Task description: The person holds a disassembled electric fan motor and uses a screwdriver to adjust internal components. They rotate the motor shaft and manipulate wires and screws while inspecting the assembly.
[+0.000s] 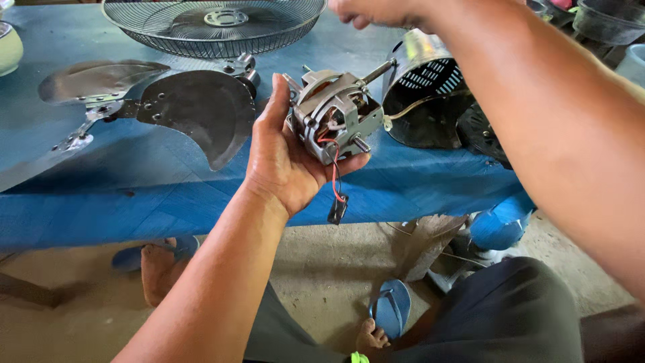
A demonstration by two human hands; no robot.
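Observation:
My left hand (pixel 282 158) cradles a small grey fan motor (pixel 332 114) over the front edge of a blue table (pixel 101 202). Copper windings show inside its metal frame, and its shaft points up and to the right. Red and black wires hang from the motor down to a small black connector (pixel 337 209). My right hand (pixel 376 11) reaches across near the top edge of the view, just above the motor shaft, fingers curled. Its fingertips are cut off by the frame, so what they hold is hidden.
A metal fan blade (pixel 195 107) lies on the table at left, with a wire fan guard (pixel 215 23) behind it. A black vented motor housing (pixel 430 94) stands to the right of the motor. My sandalled feet (pixel 390 309) rest on the dirt floor below.

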